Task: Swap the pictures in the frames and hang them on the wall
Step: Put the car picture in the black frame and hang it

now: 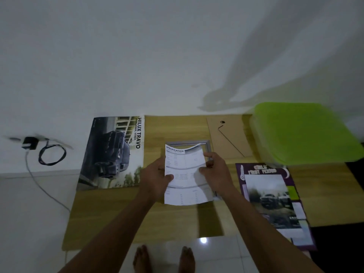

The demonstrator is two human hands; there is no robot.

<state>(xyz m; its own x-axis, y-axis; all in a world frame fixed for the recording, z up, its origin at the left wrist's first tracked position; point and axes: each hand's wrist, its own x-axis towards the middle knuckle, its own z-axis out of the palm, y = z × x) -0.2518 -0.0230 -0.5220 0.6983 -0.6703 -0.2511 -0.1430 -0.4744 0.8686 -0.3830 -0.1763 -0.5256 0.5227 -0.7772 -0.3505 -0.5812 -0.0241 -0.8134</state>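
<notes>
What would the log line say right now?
left hand: grips specification sheet | right hand: grips same sheet | frame: beneath sheet, on table

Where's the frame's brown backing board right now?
In the head view, the backing board lies flat at the far edge of the table, right of centre, between the grey frame and the green lid.

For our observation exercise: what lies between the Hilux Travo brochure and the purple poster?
Head view: a grey frame, with the specification sheet held over it by the left hand and right hand.
</notes>
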